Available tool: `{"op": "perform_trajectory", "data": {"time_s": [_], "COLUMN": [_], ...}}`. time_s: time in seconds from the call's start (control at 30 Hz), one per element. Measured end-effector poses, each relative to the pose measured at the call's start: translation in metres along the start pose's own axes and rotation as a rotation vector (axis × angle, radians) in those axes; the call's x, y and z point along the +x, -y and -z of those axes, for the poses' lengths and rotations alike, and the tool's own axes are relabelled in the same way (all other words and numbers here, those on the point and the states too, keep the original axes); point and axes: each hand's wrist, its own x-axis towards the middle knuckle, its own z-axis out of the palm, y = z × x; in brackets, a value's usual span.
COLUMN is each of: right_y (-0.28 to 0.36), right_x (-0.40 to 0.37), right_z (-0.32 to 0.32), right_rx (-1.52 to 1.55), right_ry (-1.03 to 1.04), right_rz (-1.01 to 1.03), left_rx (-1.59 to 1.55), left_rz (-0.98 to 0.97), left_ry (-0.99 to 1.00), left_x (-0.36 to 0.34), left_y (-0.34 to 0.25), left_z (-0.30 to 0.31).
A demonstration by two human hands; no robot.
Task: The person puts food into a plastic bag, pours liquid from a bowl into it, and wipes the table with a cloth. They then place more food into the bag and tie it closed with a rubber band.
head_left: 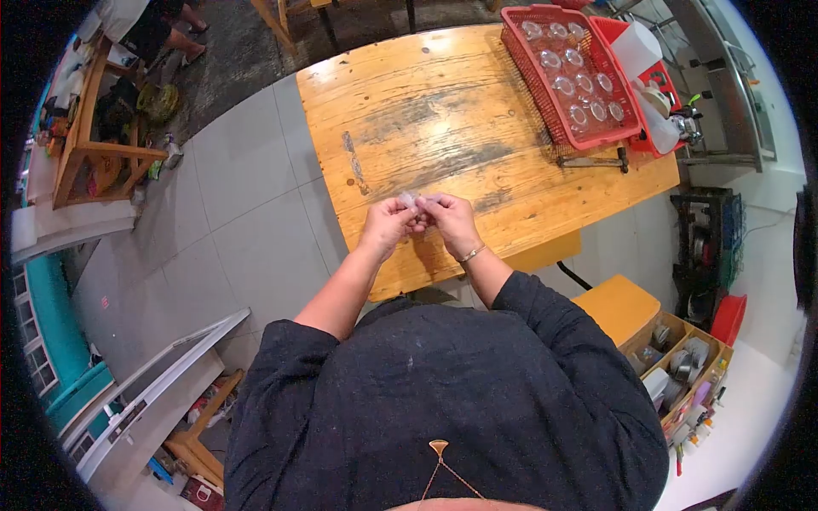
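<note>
Both hands meet above the near edge of the wooden table [409, 111]. A small, whitish, see-through piece [407, 199], perhaps plastic, is pinched between the fingertips; its exact kind is too small to make out. My left hand [388, 226] has its thumb and fingers closed on the piece from the left. From the right, my right hand [453, 223], with a bracelet at the wrist, closes its fingers against the same piece. The lower fingers of both hands are curled and partly hidden.
A red plastic basket [632, 136] of several clear glass vessels stands at the table's far right. Beside it are a red tray [609, 30] with white containers and a dark metal tool [594, 161]. A yellow bench [618, 308] is at right. Someone's legs [181, 43] show upper left.
</note>
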Motion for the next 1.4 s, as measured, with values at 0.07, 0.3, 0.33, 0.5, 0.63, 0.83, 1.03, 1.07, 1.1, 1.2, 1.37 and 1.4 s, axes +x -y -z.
{"op": "perform_trajectory", "data": {"time_s": [0.07, 0.3, 0.33, 0.5, 0.63, 0.83, 1.03, 1.07, 1.1, 1.2, 1.37, 1.4], "right_y": [0.000, 0.003, 0.005, 0.021, 0.012, -0.012, -0.040, -0.041, -0.038, -0.002, -0.010, -0.010], "right_x": [0.000, -0.002, 0.000, -0.007, -0.002, 0.002, 0.012, 0.012, 0.009, -0.011, -0.001, 0.000], "right_z": [0.004, 0.007, 0.008, 0.002, 0.011, -0.001, -0.001, 0.000, -0.002, -0.014, 0.003, 0.004], "right_rx": [0.251, 0.306, 0.250, 0.033, 0.176, -0.099, -0.259, -0.340, -0.422, -0.082, 0.239, 0.201], "right_ry": [-0.010, 0.013, 0.031, 0.016, 0.013, -0.043, -0.165, -0.189, -0.212, -0.133, -0.001, -0.007], "right_rz": [-0.116, -0.149, -0.133, -0.142, -0.201, -0.027, 0.110, 0.139, 0.168, -0.056, -0.144, -0.153], "left_rx": [0.069, 0.124, 0.096, 0.081, 0.117, 0.075, 0.149, 0.183, 0.216, 0.246, 0.319, 0.351], "left_rz": [-0.060, -0.133, -0.116, -0.126, -0.117, -0.058, -0.118, -0.121, -0.124, -0.168, -0.210, -0.231], "left_ry": [0.002, 0.018, 0.008, 0.024, 0.055, 0.025, -0.003, -0.009, -0.016, -0.020, -0.048, -0.042], "left_x": [-0.003, -0.003, -0.004, -0.006, -0.009, -0.013, -0.011, -0.011, -0.011, -0.015, -0.016, -0.016], "left_y": [0.000, 0.007, 0.007, 0.007, 0.011, 0.007, 0.013, 0.014, 0.015, 0.015, 0.015, 0.016], "left_z": [-0.002, 0.007, 0.008, 0.004, 0.006, 0.001, 0.003, 0.002, 0.002, -0.001, 0.001, 0.002]}}
